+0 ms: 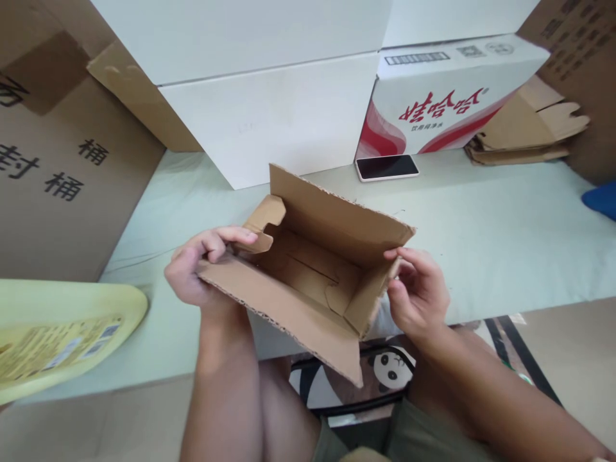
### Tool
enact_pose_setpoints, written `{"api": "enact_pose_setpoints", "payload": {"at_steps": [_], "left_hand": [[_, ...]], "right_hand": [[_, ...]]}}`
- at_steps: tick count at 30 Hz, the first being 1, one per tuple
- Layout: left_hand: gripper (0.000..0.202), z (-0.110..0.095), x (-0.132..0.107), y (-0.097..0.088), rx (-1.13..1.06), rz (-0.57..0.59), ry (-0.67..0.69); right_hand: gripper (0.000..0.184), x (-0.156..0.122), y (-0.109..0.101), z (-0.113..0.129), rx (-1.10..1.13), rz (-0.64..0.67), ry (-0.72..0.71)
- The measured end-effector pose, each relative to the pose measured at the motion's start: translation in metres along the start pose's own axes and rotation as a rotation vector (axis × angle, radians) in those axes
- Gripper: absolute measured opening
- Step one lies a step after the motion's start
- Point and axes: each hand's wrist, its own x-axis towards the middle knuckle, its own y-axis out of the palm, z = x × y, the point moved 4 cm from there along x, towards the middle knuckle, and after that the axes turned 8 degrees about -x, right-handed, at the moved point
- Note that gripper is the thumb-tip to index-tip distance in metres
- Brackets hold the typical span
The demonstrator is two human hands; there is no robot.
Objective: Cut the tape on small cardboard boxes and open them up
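Note:
A small brown cardboard box (308, 269) is held in the air between both hands, its open top facing me and its flaps standing up. My left hand (197, 269) grips the box's left side, with the thumb pressing a tabbed side flap inward. My right hand (418, 292) pinches the right side wall of the box between thumb and fingers. The box hangs over the near edge of a pale green table (481, 237), above my lap.
Large white boxes (269, 115) and a red-and-white printed carton (433, 102) stand at the back. A phone (387, 167) lies before them. A big brown carton (62, 160) is left, flat cardboard pieces (529, 128) far right, a yellow package (58, 333) near left.

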Motion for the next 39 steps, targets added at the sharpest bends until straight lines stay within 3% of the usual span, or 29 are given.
{"api": "enact_pose_setpoints", "payload": {"at_steps": [4,6,8,11,15,23,28,31,34,39], "left_hand": [[0.052,0.005,-0.001,0.001,0.009,-0.037,0.009],[0.064,0.009,0.0,-0.001,0.049,-0.065,0.053],[0.069,0.011,0.001,-0.002,0.116,-0.076,0.118],[0.054,0.016,0.002,-0.004,0.2,-0.062,0.16],[0.035,0.019,0.001,-0.004,0.23,-0.038,0.18],[0.018,0.022,0.001,-0.007,0.343,0.046,0.102],[0.008,0.024,0.002,-0.008,0.366,0.083,0.083],[0.007,0.025,0.002,-0.007,0.364,0.076,0.072],[0.007,0.024,0.003,-0.01,0.38,0.032,0.07],[0.008,0.019,0.009,-0.026,0.363,-0.161,0.042]], "right_hand": [[0.063,-0.003,-0.004,0.002,-0.112,-0.141,0.013],[0.066,-0.003,0.0,-0.002,-0.05,-0.036,0.084],[0.053,-0.003,0.007,-0.008,0.047,0.169,0.143],[0.038,-0.005,0.013,-0.019,0.166,0.311,0.195],[0.041,-0.009,0.018,-0.03,0.299,0.266,0.177],[0.02,-0.007,0.021,-0.028,0.404,0.27,0.291],[0.029,-0.01,0.023,-0.032,0.397,0.243,0.333],[0.055,-0.017,0.029,-0.041,0.431,0.264,0.424],[0.073,-0.023,0.034,-0.049,0.465,0.335,0.456],[0.062,-0.025,0.035,-0.055,0.379,0.425,0.443]]}}
